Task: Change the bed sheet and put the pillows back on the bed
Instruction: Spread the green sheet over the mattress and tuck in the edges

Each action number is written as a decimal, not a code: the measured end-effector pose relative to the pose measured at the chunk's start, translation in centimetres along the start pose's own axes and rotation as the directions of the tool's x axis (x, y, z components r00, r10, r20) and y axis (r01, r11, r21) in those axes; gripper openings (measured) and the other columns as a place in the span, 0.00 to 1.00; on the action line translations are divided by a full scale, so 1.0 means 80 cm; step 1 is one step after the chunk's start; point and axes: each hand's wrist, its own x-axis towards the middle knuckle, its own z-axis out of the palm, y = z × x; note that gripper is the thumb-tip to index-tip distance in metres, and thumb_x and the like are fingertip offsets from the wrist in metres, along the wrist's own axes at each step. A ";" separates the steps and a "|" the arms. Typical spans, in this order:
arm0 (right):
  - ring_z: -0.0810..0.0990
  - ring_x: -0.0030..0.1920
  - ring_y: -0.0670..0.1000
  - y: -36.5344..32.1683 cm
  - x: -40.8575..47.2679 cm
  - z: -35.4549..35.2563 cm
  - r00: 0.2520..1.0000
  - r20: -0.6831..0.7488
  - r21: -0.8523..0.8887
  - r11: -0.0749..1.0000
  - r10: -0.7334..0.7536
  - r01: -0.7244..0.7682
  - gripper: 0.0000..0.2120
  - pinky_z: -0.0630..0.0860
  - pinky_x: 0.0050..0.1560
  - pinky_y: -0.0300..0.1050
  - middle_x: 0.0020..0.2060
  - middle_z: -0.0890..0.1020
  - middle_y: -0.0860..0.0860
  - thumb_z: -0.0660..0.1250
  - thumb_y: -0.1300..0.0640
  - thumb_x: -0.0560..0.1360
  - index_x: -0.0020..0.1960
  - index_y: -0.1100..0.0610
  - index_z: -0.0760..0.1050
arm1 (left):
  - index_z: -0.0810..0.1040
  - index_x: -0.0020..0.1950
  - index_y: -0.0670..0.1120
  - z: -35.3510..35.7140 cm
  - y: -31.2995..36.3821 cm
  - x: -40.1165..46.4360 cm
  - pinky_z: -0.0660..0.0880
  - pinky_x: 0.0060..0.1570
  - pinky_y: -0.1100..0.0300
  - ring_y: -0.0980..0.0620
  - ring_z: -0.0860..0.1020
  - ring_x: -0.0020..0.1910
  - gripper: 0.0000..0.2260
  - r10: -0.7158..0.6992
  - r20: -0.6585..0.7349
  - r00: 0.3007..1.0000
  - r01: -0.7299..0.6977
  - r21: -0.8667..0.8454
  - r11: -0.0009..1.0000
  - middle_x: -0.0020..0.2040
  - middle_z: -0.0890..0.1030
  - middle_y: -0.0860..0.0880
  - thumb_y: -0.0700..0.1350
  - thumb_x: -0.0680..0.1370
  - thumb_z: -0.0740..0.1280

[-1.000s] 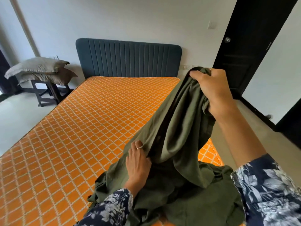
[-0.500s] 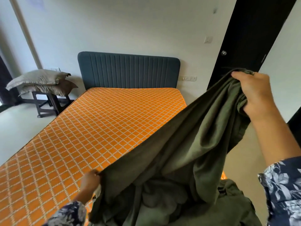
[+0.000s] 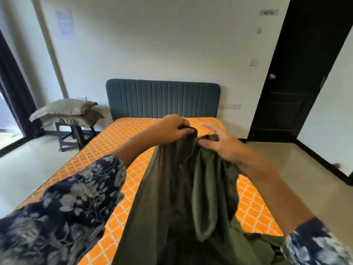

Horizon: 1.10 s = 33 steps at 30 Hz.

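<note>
Here we read the room from the left. Far left, two grey pillows lie stacked on a dark stool beside the bed, well apart from our hands, so they are not yet back on the bed. Right of them the blue headboard stands against the far wall, and the bare orange mattress with its white diamond pattern runs from it toward us.

Over the middle of the mattress, the left hand is curled round the upper edge of the green sheet, gripping it. Just beside it, the right hand pinches the same edge between thumb and fingers; it is blurred, so we cannot tell how firm that pinch is. The sheet hangs from both hands in long folds, its lower part bunched at the near end of the bed.

Far right is a dark door.

We judge we are hunting for a corner or hem before spreading. The risks: the loose right pinch could let the edge slip, dropping the cloth back into a heap; with both hands so close together, we might take two points of the same side and throw the sheet out twisted or crosswise; the bunched part could slide off the near edge onto the floor.
</note>
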 end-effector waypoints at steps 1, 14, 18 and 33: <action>0.78 0.53 0.44 0.005 0.000 0.009 0.997 0.077 0.005 1.000 0.007 -0.008 0.22 0.73 0.58 0.35 0.57 0.79 0.51 0.68 0.61 0.76 0.68 0.52 0.69 | 0.79 0.40 0.42 0.002 0.007 0.007 0.66 0.40 0.56 0.51 0.74 0.37 0.12 0.023 0.025 0.999 -0.024 0.016 1.000 0.34 0.76 0.49 0.47 0.80 0.64; 0.80 0.38 0.47 0.026 0.025 0.007 0.975 -0.200 0.100 0.992 0.095 -0.077 0.06 0.75 0.42 0.42 0.37 0.82 0.49 0.67 0.60 0.77 0.41 0.54 0.77 | 0.69 0.61 0.47 0.168 -0.012 -0.093 0.73 0.48 0.62 0.55 0.78 0.49 0.23 -0.275 -0.061 0.960 0.209 -0.499 0.841 0.50 0.79 0.52 0.55 0.72 0.73; 0.80 0.38 0.49 0.023 0.038 -0.014 0.956 -0.271 0.158 0.985 0.114 -0.073 0.08 0.76 0.44 0.43 0.36 0.81 0.50 0.66 0.62 0.76 0.39 0.54 0.78 | 0.60 0.61 0.64 0.263 -0.032 -0.187 0.75 0.55 0.59 0.57 0.79 0.54 0.28 -0.474 0.048 0.879 0.417 -0.558 0.717 0.56 0.79 0.55 0.65 0.68 0.71; 0.82 0.50 0.56 0.057 0.046 -0.084 0.890 -0.382 0.180 0.965 0.249 -0.193 0.02 0.77 0.59 0.54 0.44 0.82 0.53 0.67 0.58 0.74 0.43 0.54 0.78 | 0.84 0.47 0.47 0.214 -0.148 -0.287 0.74 0.53 0.53 0.52 0.80 0.47 0.15 -0.620 0.116 0.776 0.623 -0.298 0.724 0.46 0.84 0.45 0.49 0.74 0.58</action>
